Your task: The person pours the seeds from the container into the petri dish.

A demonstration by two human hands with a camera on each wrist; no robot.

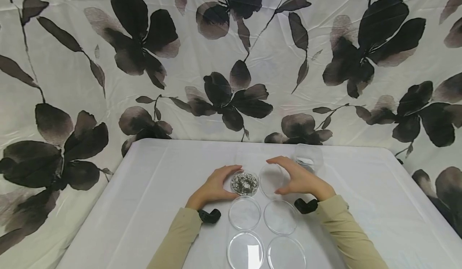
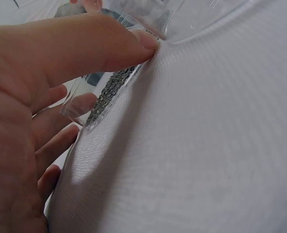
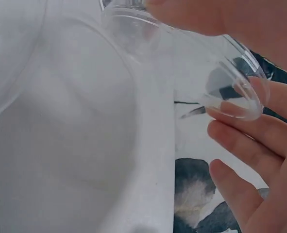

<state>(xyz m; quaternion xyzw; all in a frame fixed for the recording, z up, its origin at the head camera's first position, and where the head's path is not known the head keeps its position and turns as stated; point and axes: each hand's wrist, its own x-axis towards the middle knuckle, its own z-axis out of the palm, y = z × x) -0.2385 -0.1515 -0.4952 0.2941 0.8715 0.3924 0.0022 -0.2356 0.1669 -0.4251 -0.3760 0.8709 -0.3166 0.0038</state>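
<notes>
My left hand (image 1: 216, 185) holds a round clear petri dish (image 1: 244, 183) by its sides, thumb on the near edge and fingers on the far edge. Dark seed-like grains (image 2: 109, 94) cover much of its bottom. Beside it on the right, my right hand (image 1: 301, 179) grips a clear dish or lid (image 1: 270, 181) by the rim between thumb and fingers. In the right wrist view this clear piece (image 3: 221, 63) shows no grains. Whether it is raised off the table is hard to tell.
Several clear round dishes or lids lie in two columns nearer me, including one at left (image 1: 244, 213) and one at right (image 1: 280, 217). Behind my right hand stands a clear container (image 1: 308, 156). A white cloth covers the table (image 1: 162, 172); a floral curtain (image 1: 223, 60) hangs behind.
</notes>
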